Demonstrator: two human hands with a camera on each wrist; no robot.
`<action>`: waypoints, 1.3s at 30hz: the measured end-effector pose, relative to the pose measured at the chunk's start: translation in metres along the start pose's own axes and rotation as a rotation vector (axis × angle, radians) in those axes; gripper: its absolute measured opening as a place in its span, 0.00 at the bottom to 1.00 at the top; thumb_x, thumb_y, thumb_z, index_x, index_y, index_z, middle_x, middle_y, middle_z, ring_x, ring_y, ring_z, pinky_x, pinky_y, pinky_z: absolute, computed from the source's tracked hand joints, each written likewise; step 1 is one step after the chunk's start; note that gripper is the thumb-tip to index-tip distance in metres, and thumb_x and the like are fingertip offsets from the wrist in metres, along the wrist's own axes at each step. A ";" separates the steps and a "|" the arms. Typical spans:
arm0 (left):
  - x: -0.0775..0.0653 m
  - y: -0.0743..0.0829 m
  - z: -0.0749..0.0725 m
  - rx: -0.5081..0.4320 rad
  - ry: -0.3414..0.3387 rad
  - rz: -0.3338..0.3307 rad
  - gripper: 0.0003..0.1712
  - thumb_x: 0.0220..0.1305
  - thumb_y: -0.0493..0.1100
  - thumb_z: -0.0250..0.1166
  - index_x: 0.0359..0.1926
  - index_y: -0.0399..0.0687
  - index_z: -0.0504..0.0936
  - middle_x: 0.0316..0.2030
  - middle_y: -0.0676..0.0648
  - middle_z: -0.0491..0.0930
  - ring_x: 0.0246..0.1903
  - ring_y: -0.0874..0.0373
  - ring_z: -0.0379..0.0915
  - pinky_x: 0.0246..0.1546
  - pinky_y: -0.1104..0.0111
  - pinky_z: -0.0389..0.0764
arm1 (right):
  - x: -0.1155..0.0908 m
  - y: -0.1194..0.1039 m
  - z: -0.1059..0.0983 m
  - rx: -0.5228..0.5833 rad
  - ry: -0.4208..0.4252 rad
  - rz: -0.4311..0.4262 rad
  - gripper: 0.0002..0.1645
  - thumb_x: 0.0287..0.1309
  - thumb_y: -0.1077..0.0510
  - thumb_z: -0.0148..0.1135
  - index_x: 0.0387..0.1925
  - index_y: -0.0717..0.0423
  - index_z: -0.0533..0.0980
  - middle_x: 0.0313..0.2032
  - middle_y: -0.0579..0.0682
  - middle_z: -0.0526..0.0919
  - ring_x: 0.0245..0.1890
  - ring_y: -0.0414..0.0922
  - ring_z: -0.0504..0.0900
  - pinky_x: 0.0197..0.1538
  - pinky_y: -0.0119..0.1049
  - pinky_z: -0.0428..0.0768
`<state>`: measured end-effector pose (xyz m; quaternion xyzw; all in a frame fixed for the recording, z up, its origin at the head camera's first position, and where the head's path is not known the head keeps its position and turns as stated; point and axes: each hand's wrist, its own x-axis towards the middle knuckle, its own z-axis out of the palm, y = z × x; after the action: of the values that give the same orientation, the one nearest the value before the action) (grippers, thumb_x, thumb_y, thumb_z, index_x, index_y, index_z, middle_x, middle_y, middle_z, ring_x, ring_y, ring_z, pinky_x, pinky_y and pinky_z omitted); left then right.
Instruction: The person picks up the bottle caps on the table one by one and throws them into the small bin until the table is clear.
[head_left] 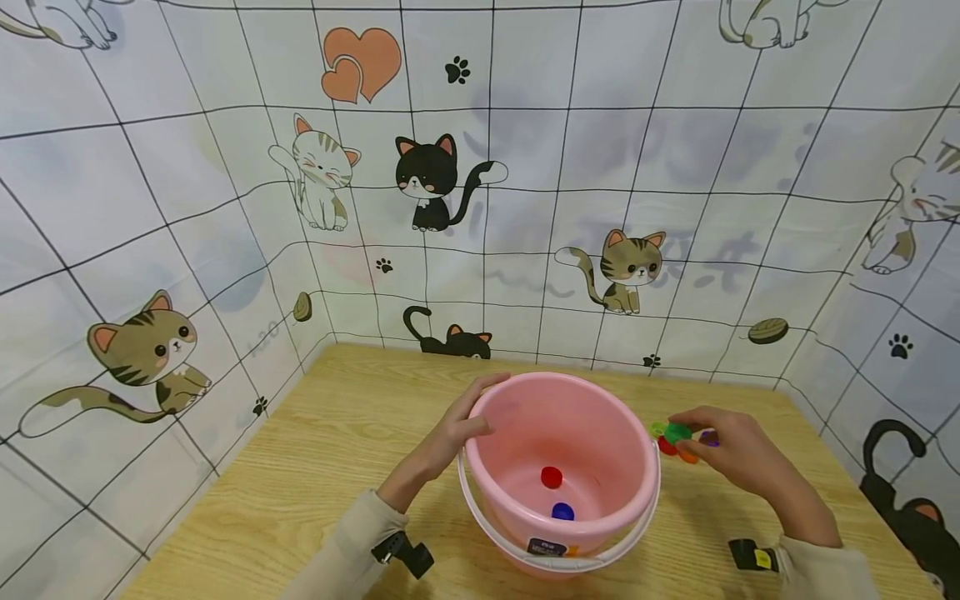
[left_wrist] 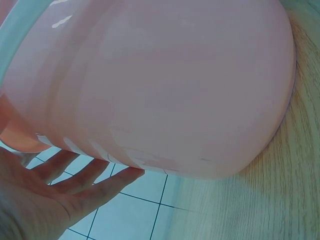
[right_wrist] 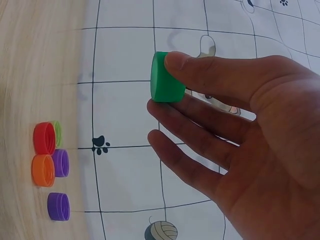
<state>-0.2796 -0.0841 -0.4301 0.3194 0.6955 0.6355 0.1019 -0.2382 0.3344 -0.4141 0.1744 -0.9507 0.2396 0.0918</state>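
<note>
A pink bucket (head_left: 562,417) with a white handle (head_left: 540,560) stands on the wooden table. My left hand (head_left: 456,425) holds its left side, thumb over the rim and fingers along the outer wall; the left wrist view shows those fingers against the pink plastic. Inside, on the bottom, lie a red bottle cap (head_left: 551,477) and a blue bottle cap (head_left: 562,511). To the right of the bucket, my right hand (head_left: 731,450) pinches a green bottle cap (right_wrist: 170,82) between thumb and fingers, raised above the table in the right wrist view.
Below the right hand several loose caps lie close together: a red one (right_wrist: 44,138), an orange one (right_wrist: 43,170), a light green one (right_wrist: 58,133) and purple ones (right_wrist: 59,207). A cat-print tiled covering (head_left: 525,167) borders the table (head_left: 337,467) at the back and sides.
</note>
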 end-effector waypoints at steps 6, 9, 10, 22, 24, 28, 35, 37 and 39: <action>0.000 0.001 0.000 -0.003 0.004 -0.003 0.44 0.60 0.41 0.53 0.79 0.56 0.58 0.70 0.38 0.67 0.56 0.33 0.78 0.48 0.43 0.86 | 0.000 -0.002 -0.002 0.006 -0.002 0.001 0.19 0.60 0.64 0.71 0.53 0.63 0.83 0.48 0.60 0.88 0.40 0.51 0.87 0.38 0.39 0.89; 0.000 0.001 0.000 0.000 0.004 -0.001 0.44 0.59 0.42 0.53 0.80 0.55 0.57 0.70 0.38 0.67 0.56 0.33 0.78 0.48 0.44 0.86 | 0.000 -0.004 -0.003 0.011 -0.007 0.003 0.19 0.60 0.64 0.70 0.53 0.63 0.83 0.48 0.60 0.88 0.40 0.52 0.88 0.38 0.40 0.89; 0.000 0.001 0.000 0.001 0.004 -0.001 0.44 0.59 0.42 0.53 0.80 0.55 0.57 0.70 0.38 0.67 0.56 0.34 0.77 0.48 0.44 0.86 | 0.000 -0.004 -0.004 0.014 -0.008 0.004 0.19 0.60 0.64 0.70 0.54 0.63 0.83 0.48 0.61 0.88 0.39 0.52 0.88 0.37 0.40 0.89; -0.001 0.001 0.000 -0.008 0.000 0.007 0.43 0.60 0.42 0.53 0.79 0.56 0.58 0.70 0.37 0.67 0.56 0.30 0.77 0.48 0.41 0.85 | -0.001 -0.010 -0.008 -0.014 0.014 -0.018 0.20 0.59 0.64 0.71 0.54 0.62 0.83 0.49 0.60 0.88 0.41 0.53 0.88 0.37 0.35 0.88; 0.000 0.000 0.000 -0.006 -0.004 0.010 0.43 0.61 0.42 0.52 0.79 0.54 0.58 0.70 0.36 0.67 0.55 0.30 0.77 0.48 0.41 0.86 | -0.001 -0.010 -0.008 -0.008 0.014 -0.016 0.20 0.59 0.64 0.71 0.54 0.62 0.83 0.49 0.61 0.87 0.41 0.54 0.88 0.38 0.39 0.89; 0.000 0.001 0.000 0.004 -0.001 0.002 0.43 0.61 0.43 0.52 0.79 0.55 0.58 0.70 0.38 0.67 0.56 0.33 0.77 0.48 0.45 0.87 | -0.001 -0.011 -0.007 -0.001 0.013 -0.013 0.20 0.60 0.63 0.71 0.54 0.63 0.83 0.50 0.63 0.87 0.42 0.55 0.88 0.38 0.41 0.89; 0.000 0.003 0.000 0.009 0.006 -0.012 0.44 0.60 0.44 0.53 0.79 0.56 0.58 0.70 0.40 0.67 0.57 0.36 0.77 0.47 0.51 0.88 | 0.000 -0.011 -0.006 -0.005 0.021 -0.032 0.20 0.60 0.63 0.71 0.55 0.62 0.83 0.51 0.63 0.87 0.42 0.56 0.88 0.38 0.41 0.89; 0.000 0.003 0.000 0.012 0.008 -0.010 0.44 0.59 0.44 0.54 0.79 0.56 0.58 0.70 0.40 0.68 0.57 0.37 0.78 0.47 0.52 0.88 | 0.000 -0.011 -0.007 -0.009 0.026 -0.037 0.21 0.60 0.63 0.71 0.55 0.62 0.83 0.51 0.63 0.87 0.42 0.56 0.88 0.38 0.41 0.89; 0.000 0.003 0.000 0.015 0.008 -0.010 0.45 0.59 0.45 0.54 0.80 0.55 0.57 0.70 0.40 0.68 0.56 0.38 0.78 0.46 0.54 0.88 | 0.000 -0.012 -0.007 -0.010 0.027 -0.037 0.21 0.59 0.64 0.71 0.55 0.62 0.83 0.51 0.63 0.87 0.42 0.56 0.88 0.38 0.42 0.89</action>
<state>-0.2784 -0.0840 -0.4275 0.3142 0.7021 0.6312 0.0998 -0.2337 0.3280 -0.4033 0.1881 -0.9472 0.2355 0.1099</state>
